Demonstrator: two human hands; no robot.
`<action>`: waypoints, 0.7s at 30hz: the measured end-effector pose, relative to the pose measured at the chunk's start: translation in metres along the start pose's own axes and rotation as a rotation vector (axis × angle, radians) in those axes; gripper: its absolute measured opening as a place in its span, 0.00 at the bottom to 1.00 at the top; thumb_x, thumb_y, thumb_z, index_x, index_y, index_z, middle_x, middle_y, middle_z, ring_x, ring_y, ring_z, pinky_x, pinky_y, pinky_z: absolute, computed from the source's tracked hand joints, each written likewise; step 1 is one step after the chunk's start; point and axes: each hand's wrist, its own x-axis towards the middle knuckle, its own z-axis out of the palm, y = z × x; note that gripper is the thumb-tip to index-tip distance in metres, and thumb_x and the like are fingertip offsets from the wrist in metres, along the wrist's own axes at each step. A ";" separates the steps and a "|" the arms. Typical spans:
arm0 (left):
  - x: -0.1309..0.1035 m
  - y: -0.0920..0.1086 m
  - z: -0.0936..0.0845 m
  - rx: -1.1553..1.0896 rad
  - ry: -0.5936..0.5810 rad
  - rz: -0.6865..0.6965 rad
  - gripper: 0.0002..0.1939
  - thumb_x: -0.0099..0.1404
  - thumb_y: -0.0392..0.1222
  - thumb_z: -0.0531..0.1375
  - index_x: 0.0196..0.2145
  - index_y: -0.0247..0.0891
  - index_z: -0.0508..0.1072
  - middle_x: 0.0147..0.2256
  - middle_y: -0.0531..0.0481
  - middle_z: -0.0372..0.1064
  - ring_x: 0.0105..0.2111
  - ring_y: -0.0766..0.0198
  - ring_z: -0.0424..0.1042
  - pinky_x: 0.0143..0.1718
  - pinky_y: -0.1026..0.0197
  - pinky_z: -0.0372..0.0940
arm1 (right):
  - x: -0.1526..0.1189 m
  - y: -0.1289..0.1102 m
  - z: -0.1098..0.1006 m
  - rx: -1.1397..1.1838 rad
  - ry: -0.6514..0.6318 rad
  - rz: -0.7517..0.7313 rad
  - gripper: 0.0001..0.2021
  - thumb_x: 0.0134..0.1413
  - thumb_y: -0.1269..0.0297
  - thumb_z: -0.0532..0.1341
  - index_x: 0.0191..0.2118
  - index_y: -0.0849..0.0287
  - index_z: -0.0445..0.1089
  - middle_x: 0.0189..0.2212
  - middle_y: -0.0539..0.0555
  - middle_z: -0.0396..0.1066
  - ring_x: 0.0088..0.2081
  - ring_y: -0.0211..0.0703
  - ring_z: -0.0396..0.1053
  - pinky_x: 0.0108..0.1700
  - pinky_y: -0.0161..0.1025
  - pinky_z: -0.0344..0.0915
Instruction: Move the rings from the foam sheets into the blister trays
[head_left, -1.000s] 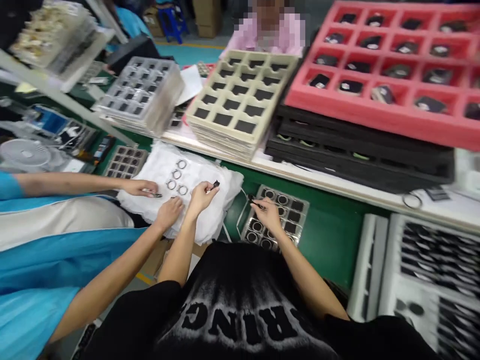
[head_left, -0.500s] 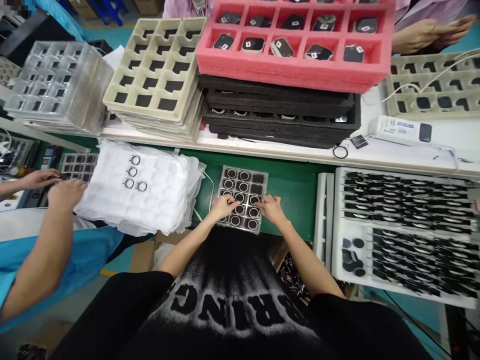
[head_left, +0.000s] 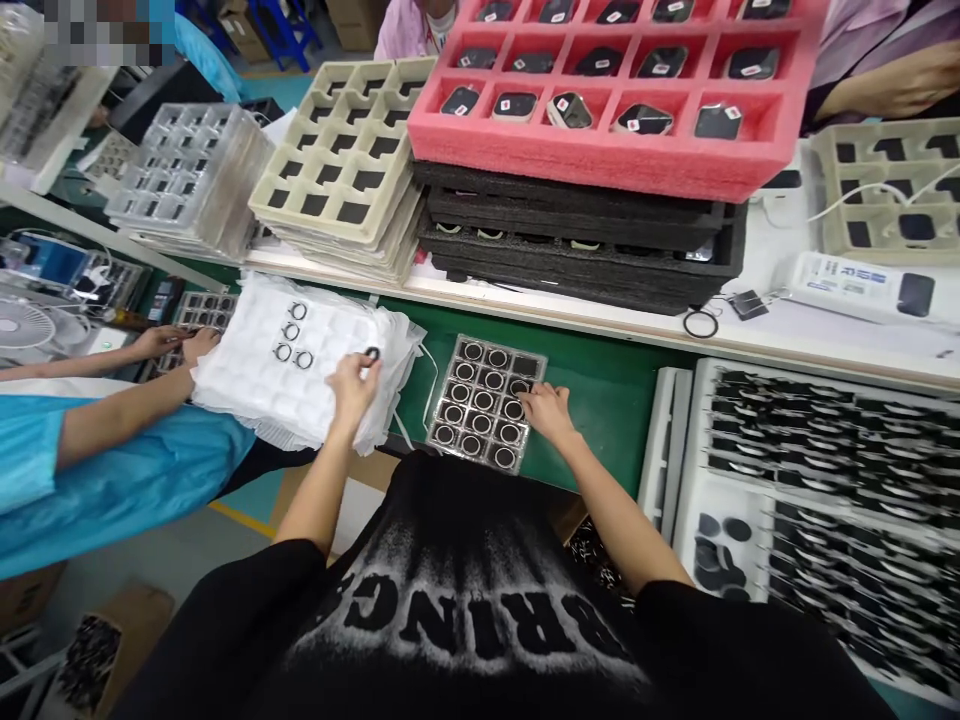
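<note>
Over the right part of the white tray stack (head_left: 330, 318), my left hand (head_left: 354, 388) pinches a small dark ring (head_left: 372, 354). Several thin rings (head_left: 292, 331) lie on the white tray, left of that hand. My right hand (head_left: 547, 408) is at the right edge of the clear compartment tray (head_left: 487, 402), its fingertips touching a round part there. What those fingertips hold, if anything, is too small to make out. Round dark parts with light rims fill most compartments of the clear tray, and the top right compartment shows none.
A shelf (head_left: 630, 338) behind the green mat bears a pink foam tray (head_left: 600, 165) on black foam trays (head_left: 570, 270), and beige trays (head_left: 337, 180). White trays of dark parts (head_left: 825, 420) stand at the right. A co-worker's hands (head_left: 180, 345) are at the left.
My left hand has moved left from the clear tray to above the white tray, now with a dark ring. One more round part shows in the clear tray's right column. The view has shifted left.
</note>
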 end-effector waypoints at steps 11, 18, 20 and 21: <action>0.019 -0.122 -0.032 0.092 0.205 -0.216 0.22 0.64 0.61 0.61 0.27 0.38 0.73 0.31 0.46 0.65 0.43 0.44 0.69 0.52 0.30 0.50 | -0.017 -0.004 0.003 -0.021 -0.015 0.058 0.21 0.72 0.63 0.49 0.60 0.53 0.75 0.45 0.61 0.74 0.50 0.53 0.65 0.51 0.49 0.49; 0.018 -0.039 0.004 0.107 0.275 -0.038 0.16 0.69 0.51 0.59 0.33 0.36 0.78 0.38 0.41 0.73 0.47 0.44 0.72 0.53 0.36 0.51 | -0.023 -0.018 0.005 0.014 0.018 0.162 0.22 0.72 0.62 0.50 0.65 0.54 0.69 0.48 0.63 0.73 0.51 0.55 0.64 0.53 0.50 0.50; 0.005 0.022 0.046 0.064 0.102 0.154 0.15 0.71 0.50 0.58 0.33 0.37 0.78 0.38 0.42 0.74 0.45 0.49 0.72 0.53 0.40 0.52 | -0.028 -0.023 0.008 0.096 0.073 0.272 0.23 0.72 0.61 0.49 0.67 0.55 0.66 0.48 0.63 0.72 0.51 0.55 0.64 0.52 0.49 0.52; -0.005 0.054 0.072 0.040 -0.023 0.265 0.15 0.72 0.50 0.58 0.35 0.39 0.79 0.40 0.43 0.75 0.45 0.52 0.72 0.53 0.43 0.52 | -0.032 -0.025 0.010 0.142 0.101 0.329 0.23 0.72 0.61 0.49 0.67 0.55 0.66 0.48 0.63 0.72 0.51 0.55 0.64 0.52 0.49 0.52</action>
